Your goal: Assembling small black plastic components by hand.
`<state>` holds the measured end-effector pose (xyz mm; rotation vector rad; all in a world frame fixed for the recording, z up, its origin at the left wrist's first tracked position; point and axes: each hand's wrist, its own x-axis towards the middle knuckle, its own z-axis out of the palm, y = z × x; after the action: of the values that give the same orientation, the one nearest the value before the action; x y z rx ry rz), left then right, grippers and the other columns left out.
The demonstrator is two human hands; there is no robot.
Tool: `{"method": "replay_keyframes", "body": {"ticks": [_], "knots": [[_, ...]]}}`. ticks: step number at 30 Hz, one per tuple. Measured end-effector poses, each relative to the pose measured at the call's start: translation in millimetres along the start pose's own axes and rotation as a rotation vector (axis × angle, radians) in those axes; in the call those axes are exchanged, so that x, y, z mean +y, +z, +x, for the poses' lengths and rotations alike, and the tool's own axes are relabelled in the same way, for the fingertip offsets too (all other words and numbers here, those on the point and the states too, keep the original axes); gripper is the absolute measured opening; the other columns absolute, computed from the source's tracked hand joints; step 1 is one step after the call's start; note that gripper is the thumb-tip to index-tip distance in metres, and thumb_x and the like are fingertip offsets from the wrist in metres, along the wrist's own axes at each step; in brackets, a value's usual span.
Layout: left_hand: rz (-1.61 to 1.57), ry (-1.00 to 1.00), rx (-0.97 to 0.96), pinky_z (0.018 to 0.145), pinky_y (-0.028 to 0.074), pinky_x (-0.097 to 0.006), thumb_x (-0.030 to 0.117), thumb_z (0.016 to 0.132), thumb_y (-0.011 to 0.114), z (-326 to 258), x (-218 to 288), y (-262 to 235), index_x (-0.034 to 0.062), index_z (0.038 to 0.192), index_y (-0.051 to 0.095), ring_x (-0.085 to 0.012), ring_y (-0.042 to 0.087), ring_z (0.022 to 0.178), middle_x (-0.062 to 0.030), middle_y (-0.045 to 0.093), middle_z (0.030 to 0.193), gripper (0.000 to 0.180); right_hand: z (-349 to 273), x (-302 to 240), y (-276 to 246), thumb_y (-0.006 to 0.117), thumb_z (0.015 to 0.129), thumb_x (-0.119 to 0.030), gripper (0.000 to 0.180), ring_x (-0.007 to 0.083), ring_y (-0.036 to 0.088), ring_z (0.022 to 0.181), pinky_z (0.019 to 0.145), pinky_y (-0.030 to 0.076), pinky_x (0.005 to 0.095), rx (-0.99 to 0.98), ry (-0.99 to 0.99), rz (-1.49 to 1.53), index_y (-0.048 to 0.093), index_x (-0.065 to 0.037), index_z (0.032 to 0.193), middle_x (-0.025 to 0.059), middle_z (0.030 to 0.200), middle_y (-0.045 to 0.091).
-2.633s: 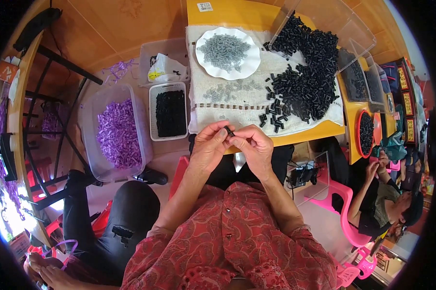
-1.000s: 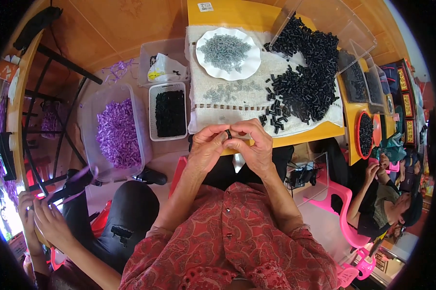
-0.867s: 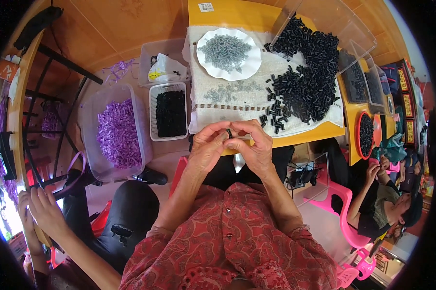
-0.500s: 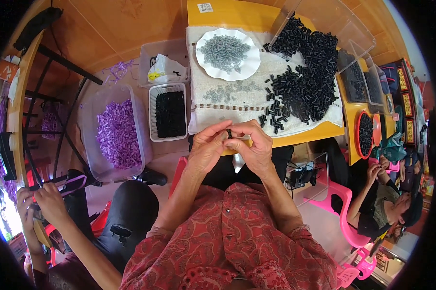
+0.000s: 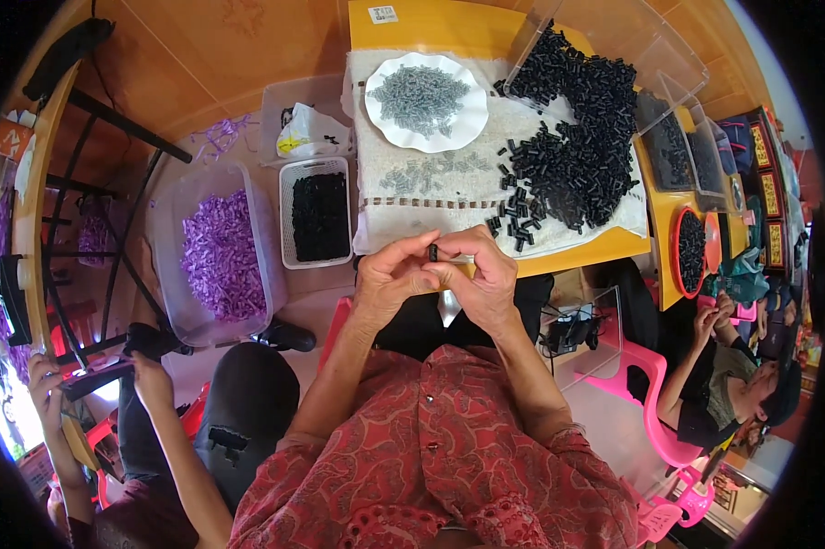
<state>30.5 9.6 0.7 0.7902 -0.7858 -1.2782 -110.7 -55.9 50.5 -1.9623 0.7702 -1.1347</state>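
Observation:
At the table's near edge my left hand (image 5: pixel 392 282) and my right hand (image 5: pixel 482 276) meet, fingertips pinched around one small black tube-like piece (image 5: pixel 433 252). The fingers cover part of that piece. Beyond them a white cloth (image 5: pixel 412 220) lies on the yellow table (image 5: pixel 449 27). To the right of my hands, a heap of similar short black pieces (image 5: pixel 577 174) spreads over the cloth. A white scalloped plate (image 5: pixel 475 119) at the far side holds many small clear grey pieces (image 5: pixel 420 99), and more loose clear pieces (image 5: pixel 422 176) are scattered on the cloth in front of it.
A clear bin (image 5: pixel 614 41) lies tipped behind the black heap. Left of the table stand a white basket (image 5: pixel 287 215) of black pieces and a clear tub (image 5: pixel 170 247) of purple pieces. Co-workers sit at left and right; a pink chair (image 5: pixel 650 384) stands at right.
My hands stay in nearly the same place; the black piece now stands more visibly upright between my fingertips. At left, the co-worker's hands have moved apart, with a dark strip between them.

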Motion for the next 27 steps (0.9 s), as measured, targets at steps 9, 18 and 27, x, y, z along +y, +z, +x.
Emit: {"method": "replay_keyframes", "body": {"ticks": [9,18,27], "knots": [[-0.004,-0.029,0.073,0.079,0.051,-0.022,0.009,0.074,0.078,-1,-5,1,0.0070,0.120,0.063,-0.0074,0.058,0.087,-0.0011,0.064,0.097,0.048,-4,1,3,0.079,0.069,0.000,0.027,0.0162,0.057,0.074,0.068,0.047,0.0281,0.023,0.002,0.036,0.059,-0.002,0.087,0.0072,0.081,0.064],[-0.276,0.000,0.002,0.086,0.048,-0.025,0.005,0.085,0.067,-1,-5,8,0.0009,0.123,0.058,-0.0098,0.058,0.094,-0.0035,0.063,0.101,0.039,-2,0,0,0.080,0.068,-0.004,0.028,0.0183,0.058,0.070,0.064,0.047,0.0283,0.021,0.022,0.041,0.059,-0.002,0.087,0.0069,0.079,0.063],[-0.526,-0.114,0.016,0.088,0.051,-0.031,0.002,0.093,0.054,0,-6,6,-0.0013,0.122,0.058,-0.0172,0.062,0.099,-0.0101,0.064,0.108,0.029,2,-9,1,0.082,0.064,-0.005,0.035,0.0189,0.056,0.070,0.063,0.047,0.0288,-0.020,-0.053,0.001,0.060,-0.002,0.090,0.0068,0.078,0.062]]}}
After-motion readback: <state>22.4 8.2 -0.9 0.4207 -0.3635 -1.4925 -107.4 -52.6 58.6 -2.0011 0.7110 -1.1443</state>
